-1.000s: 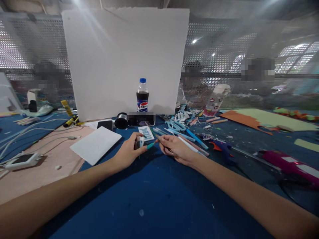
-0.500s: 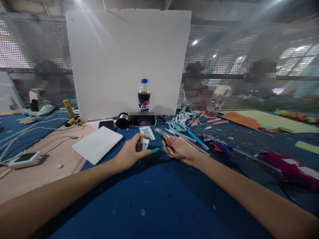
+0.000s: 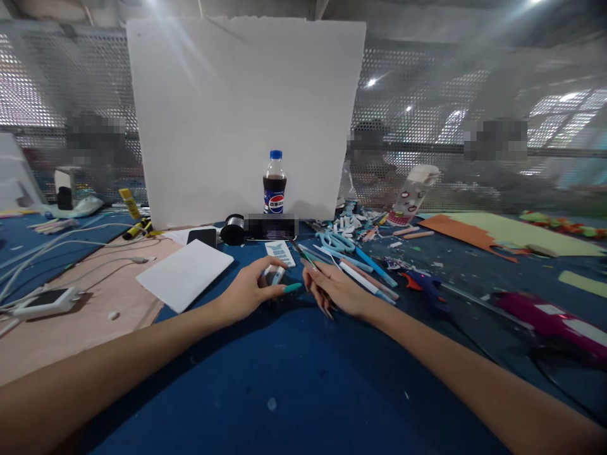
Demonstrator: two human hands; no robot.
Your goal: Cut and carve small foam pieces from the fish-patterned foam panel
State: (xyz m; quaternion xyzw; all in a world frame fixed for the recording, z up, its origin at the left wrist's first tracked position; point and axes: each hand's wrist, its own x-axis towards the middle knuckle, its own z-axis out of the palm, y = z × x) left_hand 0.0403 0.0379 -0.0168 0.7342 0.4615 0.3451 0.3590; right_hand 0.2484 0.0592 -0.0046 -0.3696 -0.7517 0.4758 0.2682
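My left hand (image 3: 244, 287) is curled over the dark blue table, its fingers closed around a small white piece with blue markings (image 3: 275, 274). The thumb, with a long teal nail, points toward my right hand (image 3: 339, 287). That hand grips a slim, dark, pointed tool (image 3: 303, 254) with a greenish edge; its exact kind is unclear. The tool's tip points forward and left, near a white card with blue print (image 3: 280, 253) lying flat. Just right of the right hand lie white, pink and blue sticks (image 3: 367, 281) and blue-handled scissors (image 3: 336, 241).
A cola bottle (image 3: 275, 186) stands behind a phone and a black roll (image 3: 232, 230), before a large white board (image 3: 246, 114). White sheets (image 3: 186, 275) and cables lie left. Paper scraps, a tilted cup (image 3: 411, 196), and blue (image 3: 429, 291) and magenta (image 3: 552, 319) glue guns are right.
My right hand has turned more palm-down, and its tool now points forward, closer to the card. The left hand has hardly moved and keeps the small piece.
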